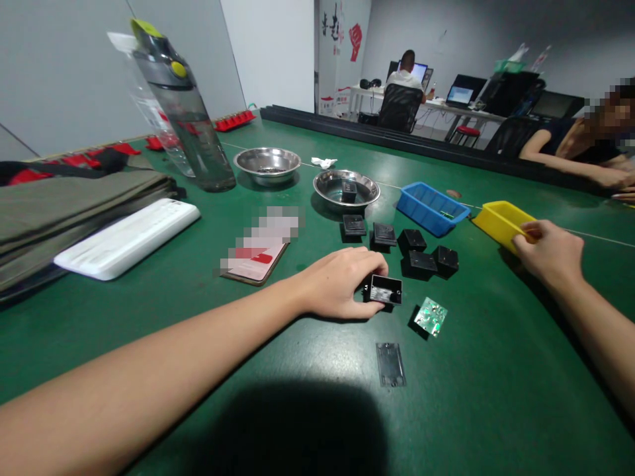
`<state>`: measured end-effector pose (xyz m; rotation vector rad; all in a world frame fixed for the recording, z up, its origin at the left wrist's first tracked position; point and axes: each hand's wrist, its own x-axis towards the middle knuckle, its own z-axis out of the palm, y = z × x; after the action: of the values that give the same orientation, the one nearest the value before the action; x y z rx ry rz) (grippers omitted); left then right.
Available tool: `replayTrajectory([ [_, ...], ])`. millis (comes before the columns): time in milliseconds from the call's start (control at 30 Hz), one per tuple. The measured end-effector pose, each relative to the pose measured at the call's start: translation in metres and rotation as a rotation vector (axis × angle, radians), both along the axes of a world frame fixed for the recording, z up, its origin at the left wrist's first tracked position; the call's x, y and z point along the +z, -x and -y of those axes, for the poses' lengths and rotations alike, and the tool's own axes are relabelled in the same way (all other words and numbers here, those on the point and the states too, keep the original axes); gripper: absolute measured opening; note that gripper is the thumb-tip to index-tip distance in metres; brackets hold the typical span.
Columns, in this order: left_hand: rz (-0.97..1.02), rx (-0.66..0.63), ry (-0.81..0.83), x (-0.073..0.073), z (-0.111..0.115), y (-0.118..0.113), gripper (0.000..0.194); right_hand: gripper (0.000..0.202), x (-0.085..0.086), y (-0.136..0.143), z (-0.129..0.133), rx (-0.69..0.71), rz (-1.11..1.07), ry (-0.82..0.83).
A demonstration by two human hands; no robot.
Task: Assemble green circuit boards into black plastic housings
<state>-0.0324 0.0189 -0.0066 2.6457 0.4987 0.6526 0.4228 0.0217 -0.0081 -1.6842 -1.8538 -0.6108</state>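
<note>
My left hand rests on the green table, its thumb and fingers closed around a small black plastic box. The box's open side faces me, and a light patch shows inside. Over at the right, my right hand grips the near end of a yellow bin; its fingertips are partly hidden inside the rim. A green circuit board lies to the right of the held box. Nearer to me is a flat dark rectangular cover. Several black boxes stand just beyond my left hand.
A blue bin holds a small green piece. Two steel bowls stand farther back, the nearer bowl with a black box inside. Left are a phone, a white power-bank-like slab and a bottle. A co-worker's arm rests at the right.
</note>
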Motion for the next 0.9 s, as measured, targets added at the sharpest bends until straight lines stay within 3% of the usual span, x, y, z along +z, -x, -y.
replayTrajectory([
  [100,0.005,0.031,0.04,0.0,0.0,0.001,0.031,0.021,0.005,0.021,0.006,-0.126,-0.017,-0.169],
  [167,0.013,0.034,0.062,-0.001,0.0,0.001,0.03,0.019,0.008,0.041,0.018,-0.075,-0.006,-0.237],
  [267,0.028,0.031,0.071,-0.001,0.0,0.001,0.03,0.011,0.006,0.078,0.044,0.17,0.02,-0.072],
  [400,0.021,0.035,0.068,-0.002,-0.001,0.0,0.032,0.01,0.0,0.13,0.078,0.57,-0.003,0.031],
  [433,0.014,0.038,0.067,-0.002,-0.001,0.0,0.032,0.013,-0.001,0.141,0.084,0.685,-0.01,0.078],
  [500,0.004,0.039,0.055,-0.001,-0.002,0.0,0.032,0.027,-0.001,0.161,0.092,0.77,-0.02,0.202],
  [633,0.016,0.012,0.033,0.0,-0.002,-0.001,0.033,0.035,0.0,0.188,0.098,0.744,-0.057,0.393],
  [900,-0.037,0.0,0.043,0.0,-0.004,-0.003,0.034,0.025,-0.006,0.211,0.087,0.568,-0.261,0.417],
])
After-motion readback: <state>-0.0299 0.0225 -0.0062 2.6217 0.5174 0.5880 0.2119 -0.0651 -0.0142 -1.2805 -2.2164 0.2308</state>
